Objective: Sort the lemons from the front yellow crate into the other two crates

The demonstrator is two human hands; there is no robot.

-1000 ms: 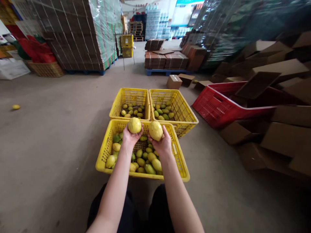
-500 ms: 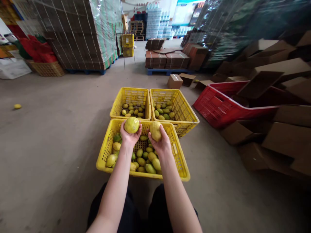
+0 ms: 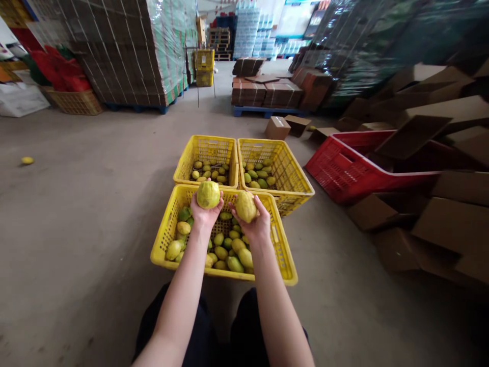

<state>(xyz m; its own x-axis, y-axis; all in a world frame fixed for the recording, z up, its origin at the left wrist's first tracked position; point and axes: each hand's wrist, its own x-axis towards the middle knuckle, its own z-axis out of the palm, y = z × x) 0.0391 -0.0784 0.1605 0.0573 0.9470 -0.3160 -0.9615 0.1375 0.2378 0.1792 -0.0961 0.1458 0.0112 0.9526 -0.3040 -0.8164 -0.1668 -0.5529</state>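
My left hand (image 3: 206, 214) cups a yellow-green lemon (image 3: 208, 195), its fingers curled around the fruit from below. Beside it, my right hand (image 3: 256, 221) grips a paler yellow lemon (image 3: 246, 207), thumb on the right side. Both hands are above the near yellow crate (image 3: 282, 255), which holds several green and yellow lemons (image 3: 234, 264); my forearms hide part of them. Behind it stand two more yellow crates, the left one (image 3: 204, 142) and the right one (image 3: 290, 168), each with smaller lemons on its bottom.
A red crate (image 3: 336, 173) stands at the right among heaped cardboard boxes (image 3: 451, 219). One lemon (image 3: 27, 160) lies on the floor at far left. Wrapped pallet stacks (image 3: 118, 56) and a blue pallet with flattened cartons (image 3: 267, 94) are farther back.
Both lemons have turned a little in my hands, showing different sides. My hands stay over the near crate, and the camera view has shifted slightly.
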